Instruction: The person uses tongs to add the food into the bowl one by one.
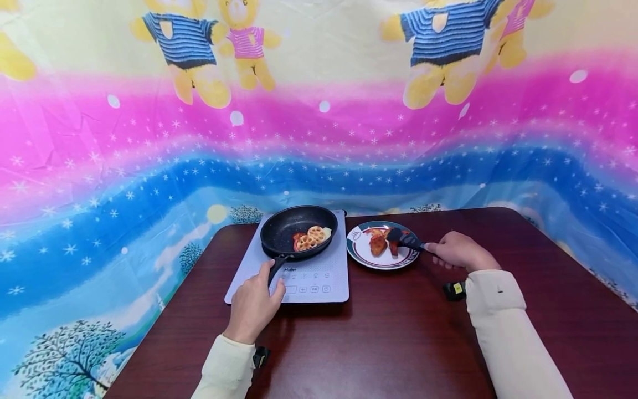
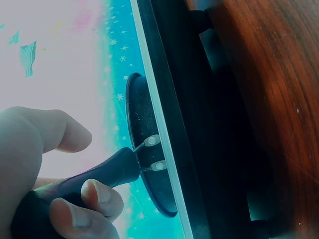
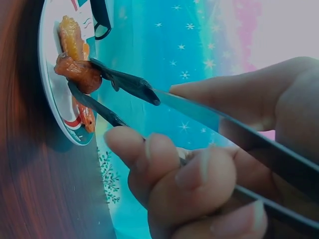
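Observation:
My left hand (image 1: 253,303) grips the black handle (image 2: 94,174) of a frying pan (image 1: 284,227), which sits on a white induction cooktop (image 1: 239,282). Lotus root slices (image 1: 311,238) and some reddish food lie in the pan's right side. With my right hand (image 1: 458,250) I hold black-tipped tongs (image 3: 129,87) over a white plate (image 1: 361,252) with a dark green rim, right of the cooktop. The tong tips are on either side of a browned piece of meat (image 3: 82,74), which looks like chicken. More browned pieces (image 1: 377,245) lie on the plate.
All this stands on a dark reddish-brown wooden table (image 1: 379,338). Behind it hangs a cloth backdrop (image 1: 319,127) printed with bears and snowflakes, close to the table's back edge. The cooktop's control buttons (image 1: 314,289) face me, near my left hand.

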A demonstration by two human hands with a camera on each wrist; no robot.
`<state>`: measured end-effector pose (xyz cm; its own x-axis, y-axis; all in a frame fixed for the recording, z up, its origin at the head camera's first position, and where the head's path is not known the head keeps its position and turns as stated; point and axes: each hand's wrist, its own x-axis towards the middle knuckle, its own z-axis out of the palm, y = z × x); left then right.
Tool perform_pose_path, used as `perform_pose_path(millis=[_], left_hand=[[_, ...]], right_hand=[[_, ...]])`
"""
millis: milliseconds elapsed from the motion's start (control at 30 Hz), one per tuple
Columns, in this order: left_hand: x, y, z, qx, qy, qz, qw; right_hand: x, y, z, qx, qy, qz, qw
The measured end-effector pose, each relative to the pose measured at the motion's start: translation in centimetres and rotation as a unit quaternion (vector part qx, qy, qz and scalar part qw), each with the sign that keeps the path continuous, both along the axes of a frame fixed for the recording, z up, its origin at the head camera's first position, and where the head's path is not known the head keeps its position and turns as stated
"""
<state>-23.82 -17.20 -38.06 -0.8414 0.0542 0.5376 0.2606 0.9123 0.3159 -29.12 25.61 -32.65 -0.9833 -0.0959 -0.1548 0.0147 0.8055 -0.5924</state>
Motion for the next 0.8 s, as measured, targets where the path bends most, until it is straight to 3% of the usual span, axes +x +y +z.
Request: perform_pose_path(millis=[367, 800], left_hand=[[0.0, 0.0, 0.0, -0.002, -0.007, 0.002, 1.0000], [0.0, 0.0, 0.0, 0.000, -0.007, 0.003, 1.0000]], right_hand=[[-0.5, 0.2, 0.0, -0.084, -0.001, -0.001, 0.9965], [-0.6, -2.3, 0.4, -0.233, -0.028, 0.030, 0.9717]])
